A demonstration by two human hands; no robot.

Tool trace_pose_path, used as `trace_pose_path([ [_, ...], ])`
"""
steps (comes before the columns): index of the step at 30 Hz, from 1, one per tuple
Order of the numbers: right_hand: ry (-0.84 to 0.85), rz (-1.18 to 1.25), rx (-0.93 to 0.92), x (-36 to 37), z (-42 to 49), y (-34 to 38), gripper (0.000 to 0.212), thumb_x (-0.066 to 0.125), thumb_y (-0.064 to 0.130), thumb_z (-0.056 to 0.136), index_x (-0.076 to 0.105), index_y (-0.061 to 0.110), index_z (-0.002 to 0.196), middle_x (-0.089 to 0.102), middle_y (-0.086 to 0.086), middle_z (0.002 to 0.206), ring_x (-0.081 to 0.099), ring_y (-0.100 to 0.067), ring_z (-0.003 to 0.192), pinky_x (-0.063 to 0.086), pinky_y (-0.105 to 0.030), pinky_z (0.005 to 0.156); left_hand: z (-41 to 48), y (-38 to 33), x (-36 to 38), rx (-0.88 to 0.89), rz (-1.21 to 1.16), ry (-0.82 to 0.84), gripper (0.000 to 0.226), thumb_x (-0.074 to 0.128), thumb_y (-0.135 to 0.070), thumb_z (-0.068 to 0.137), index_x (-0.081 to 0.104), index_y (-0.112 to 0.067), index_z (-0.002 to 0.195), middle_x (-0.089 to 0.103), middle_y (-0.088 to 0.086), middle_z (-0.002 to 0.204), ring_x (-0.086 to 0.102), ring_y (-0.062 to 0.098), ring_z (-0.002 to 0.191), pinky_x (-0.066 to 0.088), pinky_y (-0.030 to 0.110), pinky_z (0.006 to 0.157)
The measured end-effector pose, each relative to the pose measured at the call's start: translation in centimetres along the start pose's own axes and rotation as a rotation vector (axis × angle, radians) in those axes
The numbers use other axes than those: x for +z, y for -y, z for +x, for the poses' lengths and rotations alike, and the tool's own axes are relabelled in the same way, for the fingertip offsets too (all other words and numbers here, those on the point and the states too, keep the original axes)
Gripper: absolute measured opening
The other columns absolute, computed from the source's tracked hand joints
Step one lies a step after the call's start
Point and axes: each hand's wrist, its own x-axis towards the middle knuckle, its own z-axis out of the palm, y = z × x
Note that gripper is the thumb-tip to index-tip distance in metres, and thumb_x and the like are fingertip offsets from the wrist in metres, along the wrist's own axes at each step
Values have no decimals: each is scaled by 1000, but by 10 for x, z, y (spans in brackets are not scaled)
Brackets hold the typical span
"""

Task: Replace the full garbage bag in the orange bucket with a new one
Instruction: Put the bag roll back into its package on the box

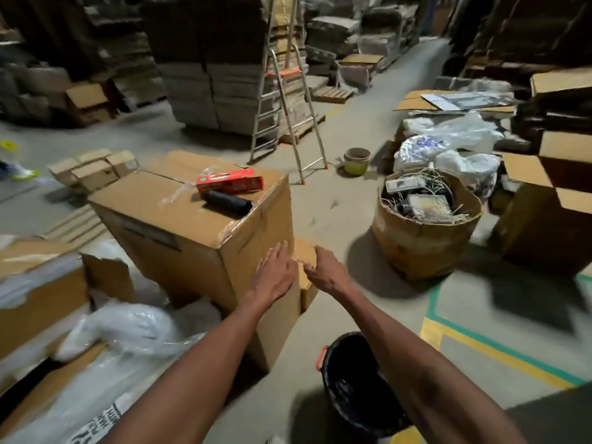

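Note:
The orange bucket stands on the floor at the bottom centre, lined with a black garbage bag; only an orange handle shows. A black roll of bags and a red box lie on top of a big cardboard carton. My left hand is stretched forward with straight fingers against the carton's near corner. My right hand reaches beside it, fingers loosely bent over a small cardboard box, holding nothing that I can see.
A round cardboard bin full of wires and scrap stands to the right. A stepladder and a small pot are ahead. Open cartons with plastic sheeting crowd the left; boxes line the right. Taped floor lines run by the bucket.

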Motion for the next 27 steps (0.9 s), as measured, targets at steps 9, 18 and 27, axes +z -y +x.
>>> trace_pose_path([
  [9, 21, 80, -134, 30, 97, 115, 57, 53, 39, 97, 37, 17, 148, 49, -9, 147, 52, -28, 128, 45, -39, 102, 80, 96, -77, -67, -41, -148, 50, 33, -32, 102, 32, -16, 149, 39, 8, 153, 38, 23, 138, 32, 47, 115],
  [18, -16, 8, -225, 53, 232, 202, 44, 60, 28, 86, 55, 20, 130, 68, -9, 121, 65, -29, 104, 52, -35, 83, 211, 186, -140, 108, 217, -59, 58, 51, -21, 93, 37, -12, 148, 33, 5, 157, 23, 24, 147, 17, 40, 121],
  [27, 216, -74, -197, 61, 297, 210, 44, 78, 30, 75, 62, 13, 112, 69, -8, 110, 65, -29, 97, 53, -40, 81, 291, 191, -174, 310, 508, 366, 49, 75, -26, 77, 58, -14, 121, 62, 9, 120, 60, 30, 110, 50, 43, 92],
])
